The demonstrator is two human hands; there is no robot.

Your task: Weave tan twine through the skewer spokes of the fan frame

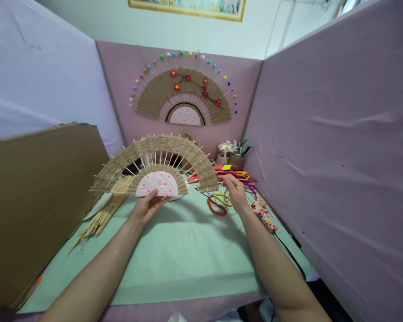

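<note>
A half-round woven fan (pixel 154 145) of twisted cord on thin wooden sticks is held up above the table. Its base carries a white half-circle patch (pixel 157 183) with pink dots. My left hand (pixel 148 206) grips the fan at the bottom middle, thumb on the patch and the other fingers behind. At the fan's right end, my right hand (pixel 234 190) is closed with its fingertips at a stick end; the exact grip is too small to see. Scissors with red and yellow handles (pixel 218 205) lie just below that hand.
A finished-looking fan (pixel 188 89) with red flowers and coloured ball tips hangs on the back panel. Bundled sticks (pixel 104 212) and cardboard (pixel 43 210) are at left. Bright pipe cleaners (pixel 238 174), a pen pot (pixel 237 159) and a flower-patterned tool with a cord (pixel 263 214) are at right.
</note>
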